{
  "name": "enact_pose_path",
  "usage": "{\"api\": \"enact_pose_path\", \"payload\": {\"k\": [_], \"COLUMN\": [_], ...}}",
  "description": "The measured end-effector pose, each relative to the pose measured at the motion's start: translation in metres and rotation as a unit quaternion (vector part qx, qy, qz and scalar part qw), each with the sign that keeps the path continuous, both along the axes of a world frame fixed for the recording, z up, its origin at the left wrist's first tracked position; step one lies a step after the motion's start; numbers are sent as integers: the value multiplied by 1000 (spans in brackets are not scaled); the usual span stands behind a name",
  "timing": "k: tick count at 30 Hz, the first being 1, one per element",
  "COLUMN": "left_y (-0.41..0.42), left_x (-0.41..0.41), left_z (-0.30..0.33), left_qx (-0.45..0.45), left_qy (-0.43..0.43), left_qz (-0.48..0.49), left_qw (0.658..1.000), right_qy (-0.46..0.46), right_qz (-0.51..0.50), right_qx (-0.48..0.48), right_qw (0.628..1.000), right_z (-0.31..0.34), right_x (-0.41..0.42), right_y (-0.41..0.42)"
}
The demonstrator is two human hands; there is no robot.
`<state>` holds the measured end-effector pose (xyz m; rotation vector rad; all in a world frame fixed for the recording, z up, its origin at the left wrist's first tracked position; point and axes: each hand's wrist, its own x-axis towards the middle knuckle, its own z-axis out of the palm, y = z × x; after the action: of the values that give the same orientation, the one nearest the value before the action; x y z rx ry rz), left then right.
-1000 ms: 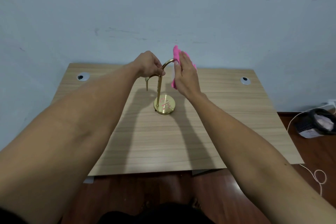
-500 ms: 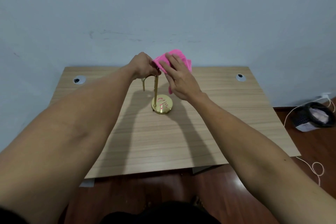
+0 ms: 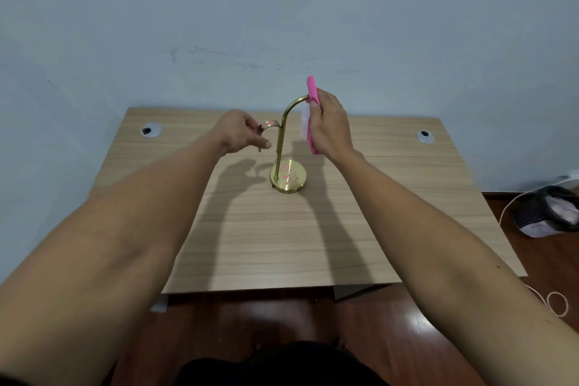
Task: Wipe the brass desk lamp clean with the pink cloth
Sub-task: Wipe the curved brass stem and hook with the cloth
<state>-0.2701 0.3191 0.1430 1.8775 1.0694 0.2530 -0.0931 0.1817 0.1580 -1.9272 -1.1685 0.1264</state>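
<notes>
Two hands at the lamp (image 3: 281,141), upright mid-desk (image 3: 376,213): right hand (image 3: 329,128) clamps the cloth (image 3: 312,91) over the arch's tip, stem dropping straight below; left hand (image 3: 242,135) curls by the short hook, grip unclear.

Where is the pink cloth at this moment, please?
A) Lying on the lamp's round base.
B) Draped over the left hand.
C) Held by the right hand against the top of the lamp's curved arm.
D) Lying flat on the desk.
C: the right hand grips the pink cloth at the upper end of the tall curve of the lamp, well above its base.
</notes>
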Motion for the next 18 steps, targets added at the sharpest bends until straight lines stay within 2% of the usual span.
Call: {"api": "enact_pose_path", "payload": {"k": [2, 5, 7, 9, 10, 11, 13, 15, 17, 18], "left_y": [-4, -8, -9, -10, -10, -11, -12, -13, -14, -15], "left_x": [-2, -1, 0, 0, 0, 0, 1, 1, 0, 0], "left_z": [-7, -15, -18, -19, -20, -20, -20, -19, -18, -17], "left_qx": [3, 4, 15, 31, 36, 41, 50, 54, 58, 60], "left_qy": [-8, -34, -42, -43, -44, -44, -41, -37, -34, -33], "left_qz": [13, 33, 36, 33, 29, 25, 16, 11, 9, 10], "left_qw": [1000, 999, 998, 998, 998, 998, 998, 998, 998, 998], "right_qy": [-24, -158, -253, -357, -389, -390, -318, -189, -40, 1], "right_qz": [-3, 13, 59, 121, 137, 142, 106, 26, -51, -84], "right_qx": [-4, -22, -34, -63, -71, -64, -27, 20, 36, 41], "right_qw": [1000, 987, 965, 924, 908, 907, 942, 981, 997, 996], "right_z": [-1, -9, -15, -22, -23, -23, -18, -9, -1, 1], "right_x": [-4, -15, -18, -16, -14, -13, -14, -19, -21, -22], "right_y": [1, -2, -3, -5, -6, -8, -8, -3, 5, 8]}}
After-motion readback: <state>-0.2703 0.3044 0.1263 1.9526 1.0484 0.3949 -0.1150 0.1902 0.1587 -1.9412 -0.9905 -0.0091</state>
